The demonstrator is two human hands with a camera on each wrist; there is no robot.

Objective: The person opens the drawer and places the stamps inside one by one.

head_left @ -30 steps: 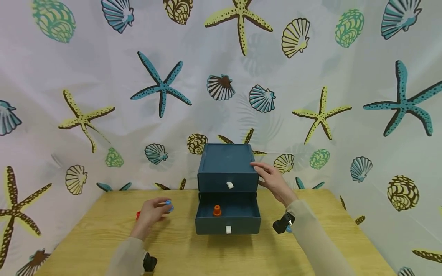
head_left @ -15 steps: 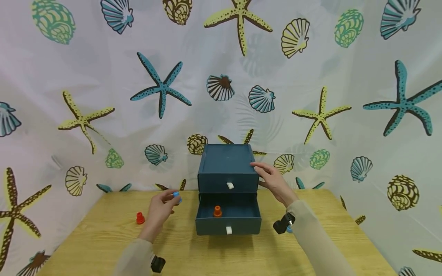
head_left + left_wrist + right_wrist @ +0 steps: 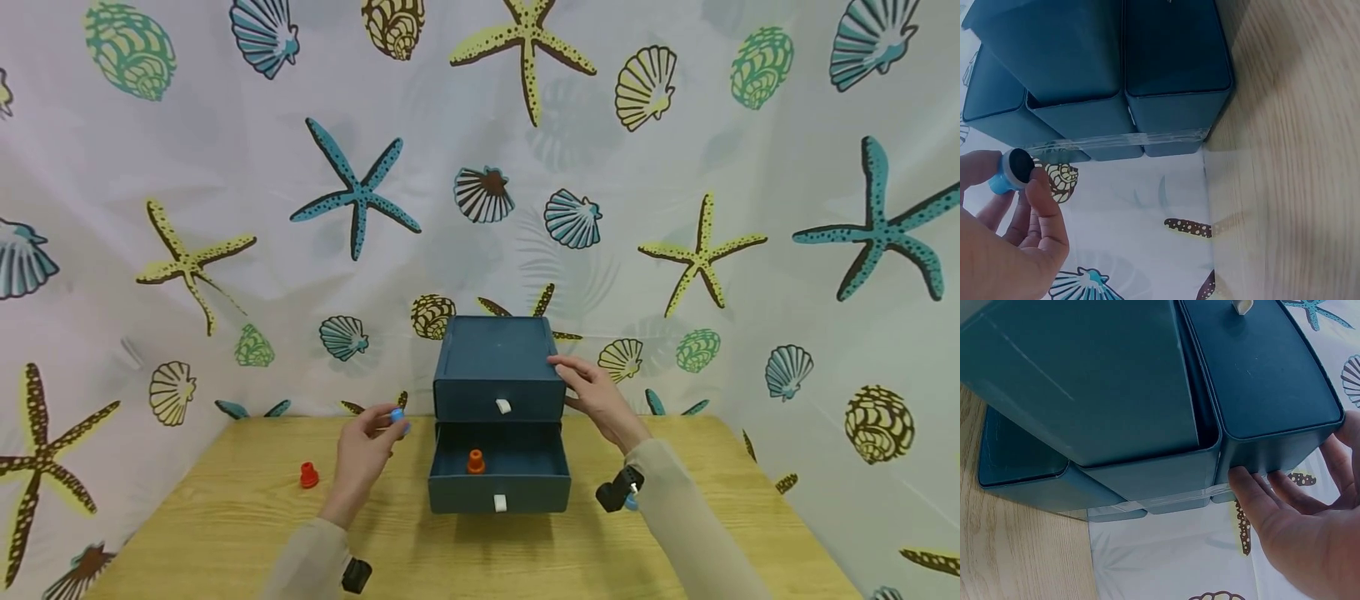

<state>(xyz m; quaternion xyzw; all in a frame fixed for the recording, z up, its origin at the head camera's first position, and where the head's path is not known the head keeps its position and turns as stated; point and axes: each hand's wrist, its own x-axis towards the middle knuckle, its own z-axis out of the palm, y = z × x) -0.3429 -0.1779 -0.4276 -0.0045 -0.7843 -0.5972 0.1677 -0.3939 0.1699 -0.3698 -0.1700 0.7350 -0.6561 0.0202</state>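
My left hand point(image 3: 367, 448) pinches a small blue plug-shaped piece point(image 3: 397, 414) between thumb and fingers, left of the dark blue drawer box point(image 3: 498, 346). In the left wrist view the blue piece point(image 3: 1002, 181) shows a dark round end. The box's middle drawer point(image 3: 500, 493) is pulled out; inside, toward its left, stands an orange piece point(image 3: 476, 462) of stepped shape. Against the right side and top edge of the box rests my right hand point(image 3: 596, 400). Its fingers point(image 3: 1254, 494) touch the side wall in the right wrist view.
A red stepped piece point(image 3: 308, 476) stands on the wooden table point(image 3: 240, 517) at the left. Another blue piece point(image 3: 632, 502) lies partly hidden by the right wrist camera. Clear tape point(image 3: 1116, 141) runs across the box's side. Behind hangs a shell-patterned cloth point(image 3: 420, 275).
My left hand has moved right and slightly up with the blue piece, nearer the drawer box, uncovering the red piece. The right hand keeps its place on the box.
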